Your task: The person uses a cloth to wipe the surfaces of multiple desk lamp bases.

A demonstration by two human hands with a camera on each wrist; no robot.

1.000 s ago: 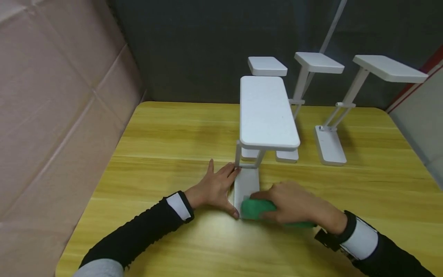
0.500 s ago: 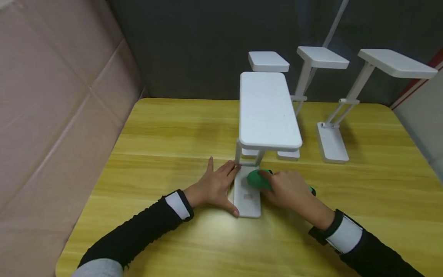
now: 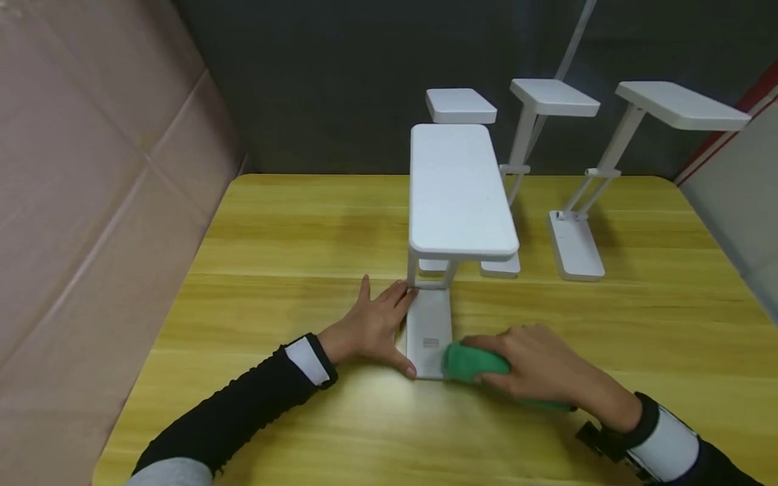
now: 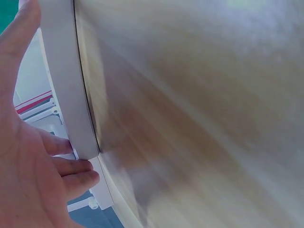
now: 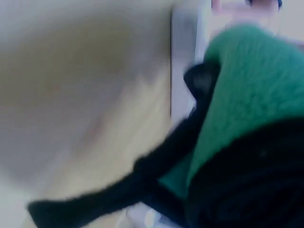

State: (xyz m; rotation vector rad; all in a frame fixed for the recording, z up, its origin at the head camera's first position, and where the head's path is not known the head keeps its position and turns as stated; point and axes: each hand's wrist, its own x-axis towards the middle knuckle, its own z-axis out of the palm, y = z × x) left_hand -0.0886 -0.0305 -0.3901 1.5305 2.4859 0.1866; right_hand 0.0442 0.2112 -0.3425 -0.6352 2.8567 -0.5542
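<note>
A white folding desk lamp [image 3: 462, 192] stands mid-table, its flat head raised over a slim base [image 3: 429, 317]. Along the base's left edge my left hand [image 3: 372, 331] is spread, thumb at the front corner and fingertips near the hinge. In the left wrist view those fingers [image 4: 78, 183] lie nearly straight against the base's side. My right hand [image 3: 541, 361] grips a folded green cloth [image 3: 477, 363] at the base's right front edge. The right wrist view shows the fuzzy cloth [image 5: 259, 80] with dark edging close to the white base [image 5: 183, 71]; the fingers are hidden there.
Behind stand more white lamps: one at right [image 3: 577, 246], one at centre right [image 3: 553, 98] and one partly hidden [image 3: 462, 106]. The wooden table [image 3: 292, 229] meets a dark backdrop [image 3: 328, 88], with a pale padded wall [image 3: 91, 202] at left.
My right hand and the cloth first moved up the base toward the hinge, then back toward the front and off to the right edge. The left hand stays in place.
</note>
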